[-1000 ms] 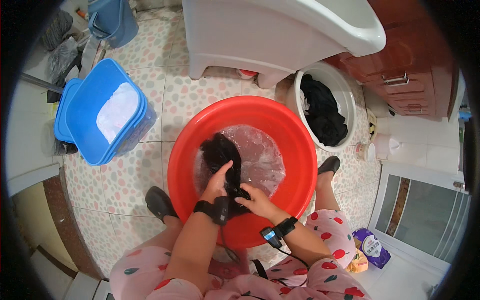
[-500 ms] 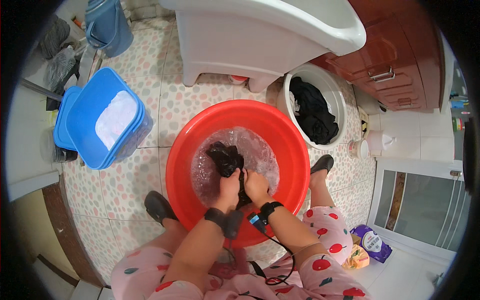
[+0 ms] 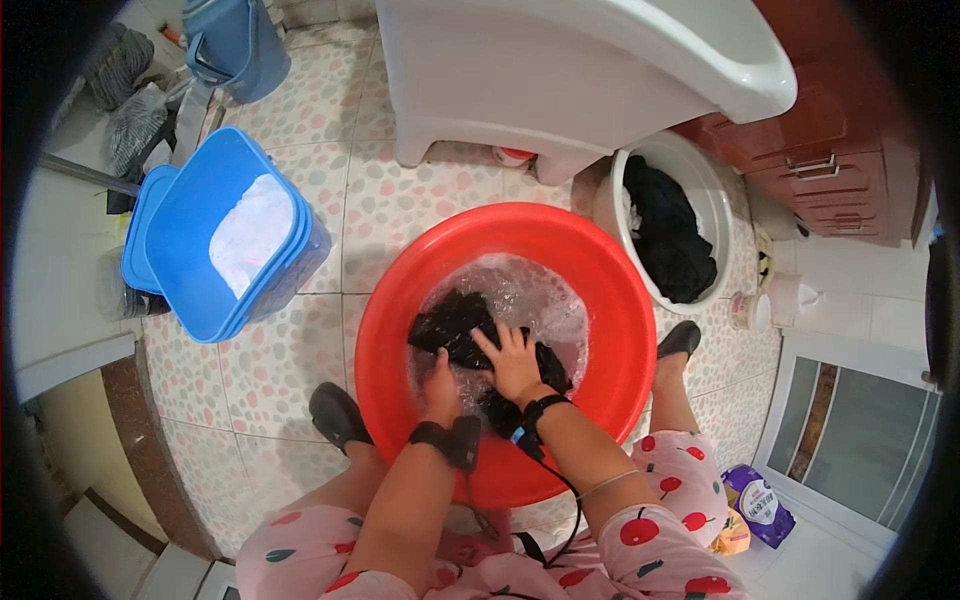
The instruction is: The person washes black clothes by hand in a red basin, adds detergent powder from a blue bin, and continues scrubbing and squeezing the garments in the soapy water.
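A wet piece of black clothing (image 3: 455, 322) lies partly spread in the sudsy water of a large red basin (image 3: 632, 350). My left hand (image 3: 441, 388) is at its near-left edge, the thumb against the cloth and the other fingers mostly hidden by fabric and water. With fingers spread, my right hand (image 3: 515, 368) lies flat on top of the cloth. More of the black fabric bunches to the right of and below the right hand. Both wrists wear black straps, and a cable runs from the right one.
A white tub (image 3: 722, 225) of dark clothes stands behind the basin on the right. At left is a blue bin (image 3: 165, 255) with white powder inside, and a grey-blue bucket (image 3: 245, 55) farther back. A white washstand (image 3: 500, 95) rises at the back; my feet flank the basin.
Both hands gripped the bunched black clothing together; now it lies lower and wider in the water. My right hand has opened flat on it, and my left has moved apart to the left.
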### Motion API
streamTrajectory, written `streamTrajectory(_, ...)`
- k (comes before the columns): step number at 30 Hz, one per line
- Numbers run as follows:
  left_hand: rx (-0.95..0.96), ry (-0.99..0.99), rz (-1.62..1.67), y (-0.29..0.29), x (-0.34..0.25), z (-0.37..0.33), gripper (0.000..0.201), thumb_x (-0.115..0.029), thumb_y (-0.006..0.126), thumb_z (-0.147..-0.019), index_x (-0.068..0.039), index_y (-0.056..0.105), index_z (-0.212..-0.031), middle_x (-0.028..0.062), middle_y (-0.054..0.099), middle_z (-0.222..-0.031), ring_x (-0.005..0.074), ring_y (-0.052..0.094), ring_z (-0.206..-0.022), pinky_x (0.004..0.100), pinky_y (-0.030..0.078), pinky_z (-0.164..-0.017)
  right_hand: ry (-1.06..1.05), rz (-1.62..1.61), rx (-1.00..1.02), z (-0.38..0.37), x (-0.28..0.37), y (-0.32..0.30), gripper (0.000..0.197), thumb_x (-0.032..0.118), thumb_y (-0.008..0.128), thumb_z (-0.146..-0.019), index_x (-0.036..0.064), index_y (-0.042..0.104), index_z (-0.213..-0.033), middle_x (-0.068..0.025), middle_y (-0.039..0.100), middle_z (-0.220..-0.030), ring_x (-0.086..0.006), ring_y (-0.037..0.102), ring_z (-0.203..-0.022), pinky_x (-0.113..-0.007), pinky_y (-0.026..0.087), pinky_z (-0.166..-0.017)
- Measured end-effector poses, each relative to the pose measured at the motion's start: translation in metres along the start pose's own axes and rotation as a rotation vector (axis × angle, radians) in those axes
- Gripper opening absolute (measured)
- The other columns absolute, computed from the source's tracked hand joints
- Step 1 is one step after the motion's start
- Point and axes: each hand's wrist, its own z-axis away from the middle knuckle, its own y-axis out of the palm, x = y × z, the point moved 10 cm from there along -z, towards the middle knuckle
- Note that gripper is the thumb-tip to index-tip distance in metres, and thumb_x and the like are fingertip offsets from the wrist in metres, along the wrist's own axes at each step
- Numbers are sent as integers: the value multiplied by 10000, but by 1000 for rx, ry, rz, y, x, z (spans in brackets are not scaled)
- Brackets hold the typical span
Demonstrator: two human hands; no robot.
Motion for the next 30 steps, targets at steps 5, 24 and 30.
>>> streamTrajectory(5,-50,-121,-11,3,14,-21,431,-440,548,-881,-62,576,-1086,52,607,-942,172,577,-838,271,472,-674,153,-320,-123,6,-7,14,790,-16,593,-721,227,280,-1404,-276,332,-1284,-470,507,-991,-458,469,-821)
streamTrajectory(24,131,-97,77,69,0,60,404,-415,557,-886,-45,562,-1048,90,602,-955,223,574,-861,375,483,-735,241,-491,-381,45,9,-68,351,316,516,-888,4,626,-771,-250,612,-742,-431,587,-701,-481,467,-635)
streamTrajectory(30,133,-71,131,67,8,29,455,-478,566,-861,-74,557,-1070,54,617,-928,187,596,-736,343,506,-637,354,-393,-520,24,-33,-82,326,340,523,-885,21,581,-857,-228,612,-788,-409,593,-741,-491,455,-664)
